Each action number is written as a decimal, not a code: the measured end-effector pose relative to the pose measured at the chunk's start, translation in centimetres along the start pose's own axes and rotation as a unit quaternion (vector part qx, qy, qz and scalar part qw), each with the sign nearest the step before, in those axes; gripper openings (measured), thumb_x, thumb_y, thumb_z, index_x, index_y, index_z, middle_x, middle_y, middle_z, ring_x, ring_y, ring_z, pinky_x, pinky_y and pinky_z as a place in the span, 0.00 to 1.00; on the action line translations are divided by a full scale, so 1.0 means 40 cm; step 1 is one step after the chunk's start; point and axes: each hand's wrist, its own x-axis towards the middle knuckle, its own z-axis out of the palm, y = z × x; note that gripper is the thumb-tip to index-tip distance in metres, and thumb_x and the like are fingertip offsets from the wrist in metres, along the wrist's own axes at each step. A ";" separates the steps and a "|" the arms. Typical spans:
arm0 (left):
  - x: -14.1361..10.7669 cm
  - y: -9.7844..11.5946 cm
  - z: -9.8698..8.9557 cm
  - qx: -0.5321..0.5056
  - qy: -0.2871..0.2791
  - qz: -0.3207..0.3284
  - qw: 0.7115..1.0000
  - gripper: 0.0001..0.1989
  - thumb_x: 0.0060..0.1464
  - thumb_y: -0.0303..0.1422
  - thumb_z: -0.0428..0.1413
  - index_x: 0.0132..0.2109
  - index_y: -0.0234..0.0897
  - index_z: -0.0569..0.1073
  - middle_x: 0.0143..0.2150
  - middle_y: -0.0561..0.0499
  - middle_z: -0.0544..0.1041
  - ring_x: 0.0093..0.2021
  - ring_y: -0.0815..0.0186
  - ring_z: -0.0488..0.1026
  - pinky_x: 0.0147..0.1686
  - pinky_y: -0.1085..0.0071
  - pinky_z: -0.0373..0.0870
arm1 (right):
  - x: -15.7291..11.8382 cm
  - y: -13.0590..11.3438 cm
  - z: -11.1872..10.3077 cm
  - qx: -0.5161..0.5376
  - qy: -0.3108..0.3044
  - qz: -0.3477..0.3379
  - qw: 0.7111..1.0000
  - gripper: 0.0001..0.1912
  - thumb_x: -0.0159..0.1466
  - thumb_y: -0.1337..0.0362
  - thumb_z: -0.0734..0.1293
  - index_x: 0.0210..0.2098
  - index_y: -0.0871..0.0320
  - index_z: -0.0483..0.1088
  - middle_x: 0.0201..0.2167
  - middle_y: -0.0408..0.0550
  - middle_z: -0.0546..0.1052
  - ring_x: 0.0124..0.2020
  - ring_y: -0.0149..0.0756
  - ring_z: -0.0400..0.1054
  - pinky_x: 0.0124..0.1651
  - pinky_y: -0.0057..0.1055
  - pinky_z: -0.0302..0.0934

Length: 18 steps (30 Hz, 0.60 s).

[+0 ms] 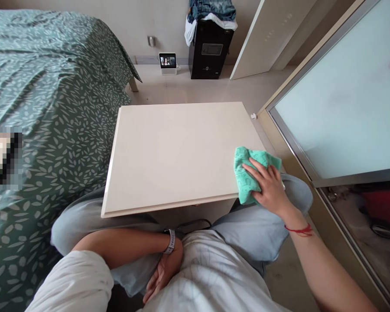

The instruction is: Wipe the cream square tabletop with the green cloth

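Observation:
A green cloth (247, 173) lies bunched over the near right corner of a small cream table (178, 151). My right hand (268, 184) presses down on the cloth from above, its fingers spread and slightly bent, with the thumb at the near side. A red string bracelet circles that wrist. In my lap rests my left hand (160, 275), below the table's near edge and away from the cloth. Its fingers look loosely extended with nothing in them, though they are partly shadowed. A grey watch strap (170, 241) goes around the left wrist.
To the left stands a bed with a green leaf-patterned sheet (81, 91). A black cabinet (211, 50) with folded clothes on top is at the back wall, beside a small screen (167, 63). A sliding frosted-glass door (347, 95) borders the right side.

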 end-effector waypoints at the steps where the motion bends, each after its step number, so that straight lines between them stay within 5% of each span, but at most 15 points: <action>1: 0.008 0.011 -0.007 0.026 -0.029 0.021 0.999 0.39 0.74 0.19 0.38 0.86 0.28 0.64 0.54 0.35 0.94 0.58 0.42 0.89 0.47 0.44 0.90 | 0.012 0.018 -0.002 -0.004 0.007 0.020 1.000 0.42 0.72 0.54 0.68 0.85 0.43 0.75 0.88 0.60 0.74 0.83 0.79 0.71 0.83 0.83 0.61; 3: 0.027 0.039 -0.025 0.106 -0.089 0.071 0.988 0.43 0.72 0.17 0.36 0.90 0.28 0.44 0.56 0.34 0.94 0.58 0.41 0.90 0.46 0.44 0.91 | 0.057 0.046 -0.005 -0.008 0.012 0.063 0.998 0.41 0.73 0.54 0.67 0.85 0.44 0.75 0.89 0.60 0.73 0.83 0.80 0.70 0.82 0.83 0.64; 5: 0.045 0.065 -0.039 0.133 -0.109 0.100 0.980 0.44 0.71 0.15 0.34 0.90 0.27 0.35 0.55 0.33 0.94 0.56 0.42 0.90 0.45 0.47 0.91 | 0.123 0.066 -0.003 -0.006 0.012 0.103 0.995 0.41 0.73 0.53 0.67 0.85 0.46 0.75 0.90 0.62 0.71 0.84 0.81 0.69 0.79 0.82 0.68; 9: 0.082 0.090 -0.032 0.116 -0.114 0.163 0.973 0.41 0.72 0.18 0.39 0.89 0.27 0.52 0.52 0.34 0.94 0.51 0.40 0.91 0.40 0.46 0.90 | 0.287 0.098 0.013 -0.005 0.024 0.155 0.988 0.40 0.75 0.54 0.67 0.85 0.48 0.73 0.89 0.66 0.69 0.83 0.81 0.69 0.74 0.82 0.73; 11: 0.110 0.092 -0.011 0.105 -0.238 0.319 0.911 0.40 0.71 0.26 0.50 0.87 0.35 0.66 0.53 0.39 0.95 0.49 0.37 0.91 0.37 0.44 0.89 | 0.371 0.112 0.022 -0.012 0.025 0.168 0.985 0.39 0.76 0.54 0.67 0.85 0.48 0.73 0.89 0.67 0.67 0.82 0.80 0.69 0.74 0.81 0.73; 14: 0.165 0.100 0.028 -0.040 -0.415 0.508 0.754 0.33 0.63 0.44 0.63 0.73 0.47 0.85 0.56 0.45 0.95 0.55 0.36 0.91 0.36 0.45 0.88 | 0.489 0.127 0.024 -0.013 0.014 0.171 0.985 0.38 0.79 0.53 0.67 0.86 0.50 0.71 0.90 0.68 0.64 0.84 0.79 0.66 0.75 0.79 0.72; 16: 0.202 0.110 0.051 -0.074 -0.434 0.537 0.720 0.31 0.59 0.48 0.64 0.66 0.48 0.90 0.57 0.45 0.95 0.60 0.35 0.91 0.36 0.46 0.89 | 0.559 0.130 0.019 -0.010 0.007 0.175 0.984 0.38 0.81 0.55 0.66 0.88 0.51 0.70 0.92 0.68 0.63 0.85 0.78 0.64 0.76 0.78 0.71; 18: 0.233 0.121 0.066 -0.074 -0.433 0.540 0.718 0.30 0.57 0.50 0.63 0.62 0.48 0.92 0.57 0.44 0.95 0.62 0.34 0.90 0.36 0.45 0.89 | 0.625 0.126 0.011 -0.006 0.005 0.187 0.982 0.38 0.81 0.56 0.66 0.88 0.51 0.70 0.93 0.67 0.62 0.86 0.77 0.63 0.77 0.80 0.70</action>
